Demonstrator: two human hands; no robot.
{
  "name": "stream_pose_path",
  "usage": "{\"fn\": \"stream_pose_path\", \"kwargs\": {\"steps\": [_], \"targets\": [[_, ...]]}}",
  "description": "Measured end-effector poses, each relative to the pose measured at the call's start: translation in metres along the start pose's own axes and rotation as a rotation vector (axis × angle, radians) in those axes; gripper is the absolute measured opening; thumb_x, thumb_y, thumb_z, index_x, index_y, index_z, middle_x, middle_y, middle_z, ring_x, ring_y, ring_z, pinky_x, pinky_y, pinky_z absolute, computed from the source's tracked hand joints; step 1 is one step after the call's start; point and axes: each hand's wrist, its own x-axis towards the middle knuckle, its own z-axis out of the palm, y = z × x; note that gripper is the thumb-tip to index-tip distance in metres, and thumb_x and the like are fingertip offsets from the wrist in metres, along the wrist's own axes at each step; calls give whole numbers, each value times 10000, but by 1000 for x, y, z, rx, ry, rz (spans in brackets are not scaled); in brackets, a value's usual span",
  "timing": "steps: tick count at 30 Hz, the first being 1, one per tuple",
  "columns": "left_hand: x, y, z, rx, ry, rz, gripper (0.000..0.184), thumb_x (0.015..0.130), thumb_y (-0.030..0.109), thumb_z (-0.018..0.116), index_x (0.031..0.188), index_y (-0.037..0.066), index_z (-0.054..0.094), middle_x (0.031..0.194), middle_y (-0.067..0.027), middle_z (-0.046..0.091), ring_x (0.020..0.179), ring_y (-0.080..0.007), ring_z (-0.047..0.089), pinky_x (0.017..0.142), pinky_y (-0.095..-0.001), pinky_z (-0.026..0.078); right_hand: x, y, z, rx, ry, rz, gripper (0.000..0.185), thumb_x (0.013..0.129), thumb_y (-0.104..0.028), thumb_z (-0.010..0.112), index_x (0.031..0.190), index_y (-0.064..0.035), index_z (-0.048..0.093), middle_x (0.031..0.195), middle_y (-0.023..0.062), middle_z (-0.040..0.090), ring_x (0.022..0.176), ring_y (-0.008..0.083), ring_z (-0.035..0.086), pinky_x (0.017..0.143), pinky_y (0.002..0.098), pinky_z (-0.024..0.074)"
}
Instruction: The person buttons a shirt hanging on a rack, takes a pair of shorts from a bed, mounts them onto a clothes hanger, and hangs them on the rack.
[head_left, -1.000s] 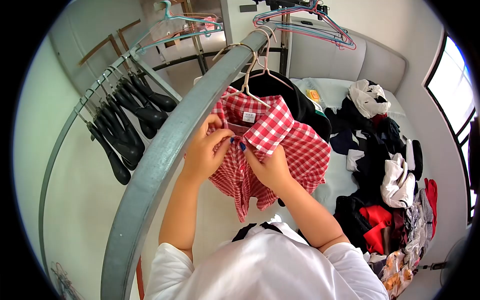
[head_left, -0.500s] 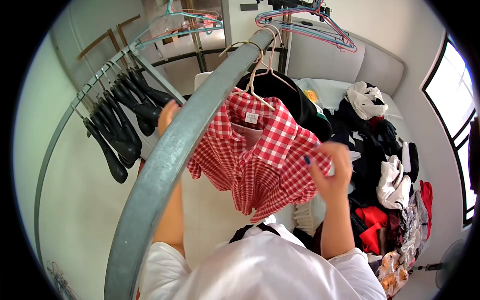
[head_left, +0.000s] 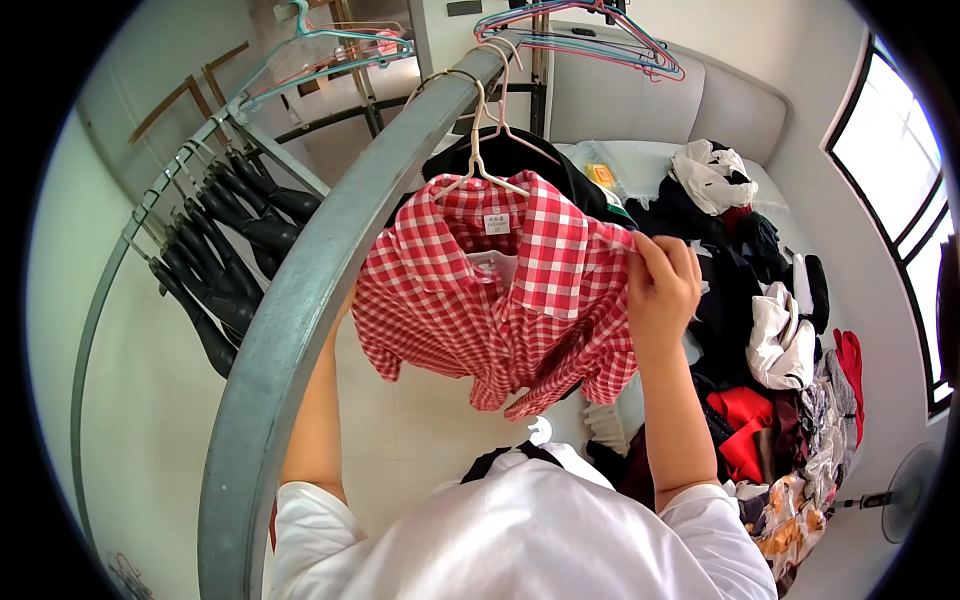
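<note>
A red-and-white checked shirt (head_left: 470, 300) hangs by its collar on a cream hanger (head_left: 478, 150), which is hooked over the grey metal rail (head_left: 340, 260). At the shirt's right-hand shoulder, my right hand (head_left: 665, 285) is closed, pinching the cloth between thumb and fingers. My left forearm (head_left: 315, 420) reaches up on the other side. The rail hides most of that hand's fingers, near the shirt's left-hand sleeve, so its grip does not show. Behind the shirt a black garment (head_left: 570, 185) hangs on the same rail.
Black hangers (head_left: 215, 250) line a second rail on the left. Blue and pink hangers (head_left: 590, 45) hang at the back. A bed with a grey headboard (head_left: 620, 95) holds a heap of clothes (head_left: 720, 310) on the right. A fan (head_left: 905, 495) stands at lower right.
My right hand has come in and closed on the shirt's shoulder, spreading it outward. My left hand has dropped lower behind the rail. The view has shifted slightly.
</note>
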Motion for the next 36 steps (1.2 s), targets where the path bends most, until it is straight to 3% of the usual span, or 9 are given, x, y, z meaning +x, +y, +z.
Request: {"fn": "stream_pose_path", "kwargs": {"steps": [5, 11, 13, 17, 19, 22, 29, 33, 36], "targets": [[-15, -13, 23, 122, 207, -66, 342, 898, 276, 461, 694, 1, 482, 617, 44, 440, 586, -41, 358, 523, -210, 303, 0, -11, 7, -188, 27, -40, 328, 668, -138, 633, 979, -51, 575, 1042, 72, 524, 989, 266, 464, 830, 368, 327], [-19, -12, 23, -536, 63, -134, 348, 901, 315, 452, 715, 29, 523, 679, 35, 517, 617, -28, 425, 564, -188, 351, 5, -41, 14, 123, -73, -24, 367, 608, -326, 688, 763, -24, 549, 691, 76, 542, 661, 241, 536, 619, 335, 417], [-20, -10, 23, -547, 62, -160, 344, 900, 318, 453, 722, 33, 526, 695, 33, 524, 624, -31, 435, 574, -186, 361, 11, -47, 23, 128, -227, 134, 233, 718, -204, 616, 644, -20, 494, 594, 109, 516, 579, 258, 535, 514, 350, 416], [-25, -4, 29, -621, 118, -170, 333, 899, 318, 456, 744, 34, 534, 702, 33, 528, 632, -31, 440, 582, -186, 364, 17, -87, 14, 756, -330, 214, 137, 752, -61, 550, 672, 11, 465, 589, 127, 502, 532, 271, 498, 497, 327, 388], [-27, -6, 22, -632, 64, -125, 320, 897, 317, 461, 776, 32, 545, 716, 27, 542, 647, -34, 457, 600, -189, 377, 8, -96, 14, 868, -332, 209, 105, 782, -39, 522, 719, 21, 462, 591, 124, 480, 502, 231, 466, 490, 310, 369], [-31, -49, 25, -583, 136, -106, 269, 868, 294, 492, 850, 27, 517, 791, 6, 535, 710, -59, 466, 647, -207, 380, -16, -90, 40, 1115, -459, 531, 64, 849, -35, 458, 810, 12, 477, 620, 56, 475, 540, 86, 419, 479, 259, 341], [-47, -122, 31, -376, 258, -149, 437, 767, 216, 602, 1108, 10, 422, 1052, -66, 510, 929, -145, 497, 813, -272, 393, -68, -20, 28, 694, -267, 544, 83, 806, -29, 508, 883, 1, 501, 722, 39, 506, 609, 67, 442, 535, 206, 374], [-67, -118, 34, -489, 110, -325, 593, 705, 134, 648, 1217, 2, 380, 1179, -104, 488, 1022, -188, 510, 891, -306, 395, -70, 49, 11, 249, -8, 330, 423, 694, 31, 505, 1109, -18, 443, 1049, 95, 483, 924, 199, 479, 845, 303, 380], [-76, -90, 27, -525, -73, -423, 525, 677, 57, 643, 1160, -5, 446, 1123, -104, 531, 1013, -192, 514, 891, -309, 385, -96, 113, 23, 613, -146, 518, 637, 640, 45, 500, 1252, -21, 336, 1165, 106, 461, 1076, 236, 426, 956, 331, 290]]}}
